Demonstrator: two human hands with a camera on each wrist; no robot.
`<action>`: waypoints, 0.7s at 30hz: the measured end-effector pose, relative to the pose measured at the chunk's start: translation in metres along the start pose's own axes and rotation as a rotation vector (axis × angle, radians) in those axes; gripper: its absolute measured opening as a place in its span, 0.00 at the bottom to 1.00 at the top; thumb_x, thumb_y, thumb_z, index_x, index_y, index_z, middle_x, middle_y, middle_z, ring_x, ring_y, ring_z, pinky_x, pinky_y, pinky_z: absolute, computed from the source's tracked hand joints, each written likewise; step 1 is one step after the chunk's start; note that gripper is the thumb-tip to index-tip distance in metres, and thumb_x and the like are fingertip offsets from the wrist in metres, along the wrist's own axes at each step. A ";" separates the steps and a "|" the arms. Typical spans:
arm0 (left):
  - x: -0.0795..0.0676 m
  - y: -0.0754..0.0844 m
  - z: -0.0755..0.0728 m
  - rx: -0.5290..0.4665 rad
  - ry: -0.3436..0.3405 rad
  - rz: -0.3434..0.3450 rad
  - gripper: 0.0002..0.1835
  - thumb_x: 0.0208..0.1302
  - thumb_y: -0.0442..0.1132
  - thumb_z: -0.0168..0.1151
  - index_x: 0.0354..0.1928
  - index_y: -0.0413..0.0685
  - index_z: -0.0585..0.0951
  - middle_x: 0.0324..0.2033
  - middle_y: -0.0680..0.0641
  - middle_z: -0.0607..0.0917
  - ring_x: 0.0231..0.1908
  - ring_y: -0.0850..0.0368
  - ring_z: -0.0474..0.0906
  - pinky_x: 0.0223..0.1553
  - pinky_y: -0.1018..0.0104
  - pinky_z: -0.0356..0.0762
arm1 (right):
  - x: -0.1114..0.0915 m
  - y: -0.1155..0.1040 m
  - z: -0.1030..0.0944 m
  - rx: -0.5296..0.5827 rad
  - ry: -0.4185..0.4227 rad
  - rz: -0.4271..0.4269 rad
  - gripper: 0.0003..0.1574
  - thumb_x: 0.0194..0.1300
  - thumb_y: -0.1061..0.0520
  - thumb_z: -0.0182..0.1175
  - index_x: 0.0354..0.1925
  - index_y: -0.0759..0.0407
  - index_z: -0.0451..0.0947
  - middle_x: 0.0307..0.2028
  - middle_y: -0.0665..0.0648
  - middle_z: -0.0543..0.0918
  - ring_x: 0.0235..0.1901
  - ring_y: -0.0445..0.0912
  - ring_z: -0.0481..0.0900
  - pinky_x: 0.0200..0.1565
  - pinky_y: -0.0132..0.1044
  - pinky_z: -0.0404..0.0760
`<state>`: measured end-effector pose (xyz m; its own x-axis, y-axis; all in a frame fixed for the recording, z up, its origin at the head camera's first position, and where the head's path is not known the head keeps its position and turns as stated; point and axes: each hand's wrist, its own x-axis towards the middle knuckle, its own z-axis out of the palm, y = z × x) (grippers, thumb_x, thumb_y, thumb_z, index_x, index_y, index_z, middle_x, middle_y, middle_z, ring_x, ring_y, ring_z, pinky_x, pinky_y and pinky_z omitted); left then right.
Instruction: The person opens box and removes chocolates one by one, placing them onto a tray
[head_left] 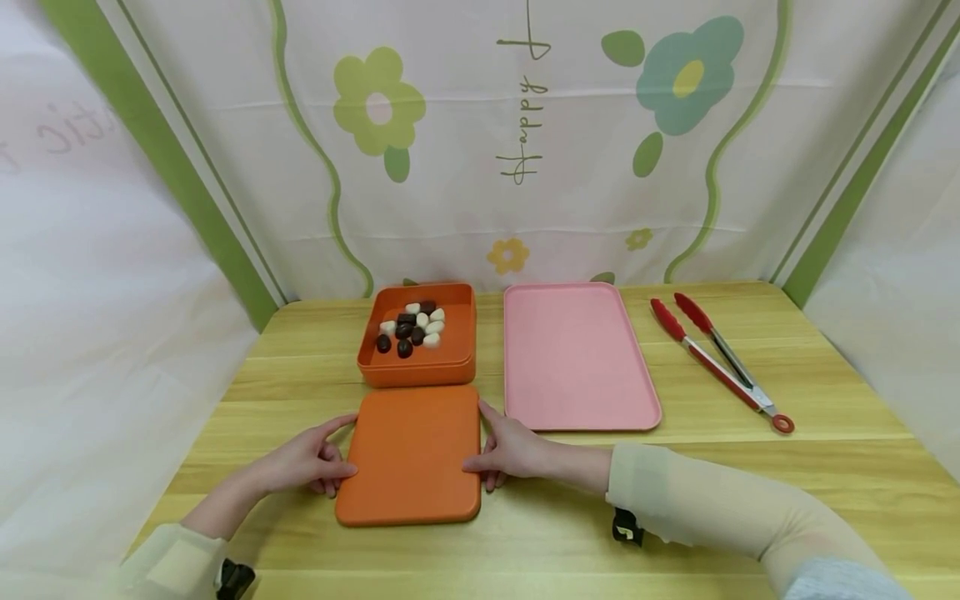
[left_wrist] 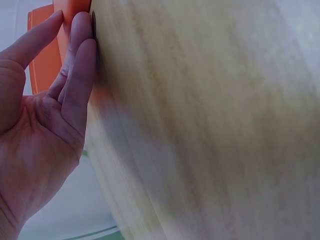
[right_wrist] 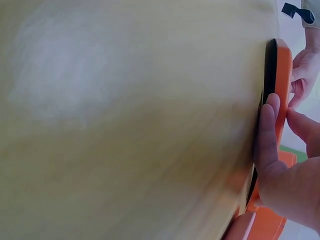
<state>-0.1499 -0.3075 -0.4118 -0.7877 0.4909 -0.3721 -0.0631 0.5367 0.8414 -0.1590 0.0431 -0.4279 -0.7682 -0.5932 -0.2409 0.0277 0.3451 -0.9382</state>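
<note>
An orange square lid lies flat and low over the near part of the table. My left hand grips its left edge, thumb on the rim and index finger reaching toward the far corner. On the opposite edge, my right hand holds it with the thumb on top. From the right wrist, the lid shows a dark underside, with fingers tucked beneath the rim. Just behind it stands an open orange box containing several dark and white pebble-like pieces.
Right of the box lies a pink tray. Farther right, red-tipped tongs rest spread apart on the wooden table. A printed curtain hangs along the back, with white cloth at both sides.
</note>
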 end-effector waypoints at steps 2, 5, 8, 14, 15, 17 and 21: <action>0.000 0.000 0.000 0.006 0.002 0.001 0.49 0.65 0.39 0.65 0.74 0.29 0.42 0.23 0.41 0.82 0.22 0.47 0.81 0.23 0.62 0.80 | 0.000 0.000 0.000 -0.001 0.003 0.011 0.65 0.61 0.60 0.69 0.76 0.66 0.32 0.20 0.59 0.82 0.16 0.51 0.81 0.21 0.41 0.82; 0.000 -0.002 0.001 0.018 0.006 0.005 0.49 0.65 0.39 0.65 0.74 0.30 0.43 0.23 0.41 0.82 0.22 0.47 0.81 0.24 0.61 0.80 | 0.000 0.000 0.001 0.000 0.007 0.024 0.64 0.60 0.61 0.69 0.76 0.66 0.33 0.20 0.59 0.82 0.16 0.50 0.81 0.21 0.40 0.81; 0.001 -0.002 0.000 0.023 0.007 0.008 0.49 0.65 0.39 0.65 0.74 0.30 0.43 0.23 0.41 0.82 0.22 0.47 0.81 0.24 0.61 0.80 | 0.000 0.000 0.001 0.003 0.011 0.028 0.64 0.61 0.63 0.68 0.75 0.68 0.33 0.20 0.59 0.82 0.16 0.49 0.81 0.22 0.39 0.81; 0.002 -0.001 0.001 0.019 0.015 0.008 0.48 0.65 0.39 0.65 0.74 0.30 0.44 0.23 0.41 0.82 0.22 0.46 0.82 0.23 0.61 0.80 | -0.003 0.001 0.000 0.012 0.020 0.008 0.62 0.61 0.64 0.68 0.76 0.67 0.34 0.20 0.59 0.82 0.16 0.50 0.81 0.22 0.39 0.82; 0.001 -0.001 0.001 0.017 0.019 0.008 0.48 0.65 0.39 0.65 0.74 0.30 0.44 0.22 0.40 0.82 0.22 0.46 0.82 0.23 0.61 0.80 | -0.004 0.001 -0.001 0.016 0.019 0.003 0.62 0.61 0.64 0.68 0.76 0.67 0.34 0.20 0.59 0.82 0.16 0.50 0.82 0.22 0.40 0.82; 0.001 -0.001 0.001 0.013 0.027 0.011 0.48 0.65 0.40 0.65 0.74 0.30 0.45 0.22 0.40 0.82 0.23 0.45 0.82 0.24 0.61 0.80 | -0.005 0.001 -0.002 0.023 0.015 -0.007 0.62 0.61 0.63 0.67 0.76 0.66 0.35 0.21 0.59 0.82 0.17 0.51 0.82 0.22 0.40 0.82; -0.003 -0.001 -0.001 0.003 0.041 0.023 0.47 0.65 0.40 0.65 0.74 0.30 0.45 0.23 0.39 0.83 0.24 0.45 0.82 0.25 0.60 0.81 | -0.010 0.001 -0.006 0.028 0.008 -0.037 0.61 0.62 0.62 0.67 0.76 0.64 0.34 0.22 0.60 0.83 0.18 0.52 0.82 0.23 0.41 0.82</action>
<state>-0.1481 -0.3097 -0.4112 -0.8135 0.4744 -0.3363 -0.0427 0.5280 0.8481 -0.1553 0.0534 -0.4251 -0.7740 -0.5994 -0.2042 0.0173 0.3023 -0.9531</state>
